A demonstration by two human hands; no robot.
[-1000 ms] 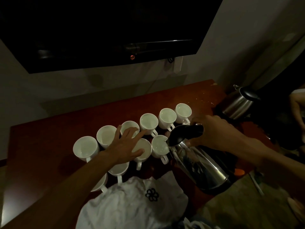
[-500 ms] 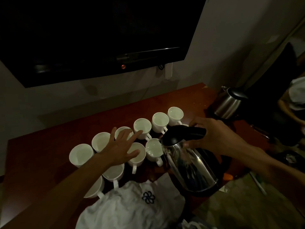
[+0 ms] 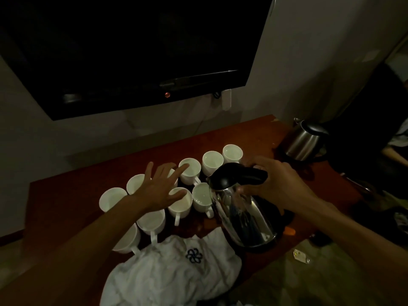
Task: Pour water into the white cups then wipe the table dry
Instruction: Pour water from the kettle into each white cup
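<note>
Several white cups (image 3: 210,161) stand in two rows on the dark red-brown table (image 3: 66,202). My left hand (image 3: 160,187) hovers over the middle cups with fingers spread and straight, holding nothing. My right hand (image 3: 276,180) grips the black handle of a steel kettle (image 3: 242,213), which leans left with its spout beside a front-row cup (image 3: 202,194). A crumpled white cloth (image 3: 174,270) with a dark flower emblem lies at the table's near edge.
A second steel kettle (image 3: 305,140) stands at the table's far right corner. A dark wall-mounted television (image 3: 132,51) hangs above the table. Another person's arm (image 3: 395,154) shows at the right edge. Small items lie on the floor at lower right.
The kettle has come more upright and lower toward the table. My left hand has lifted a little and spread its fingers wider over the cups. The view has tilted up.
</note>
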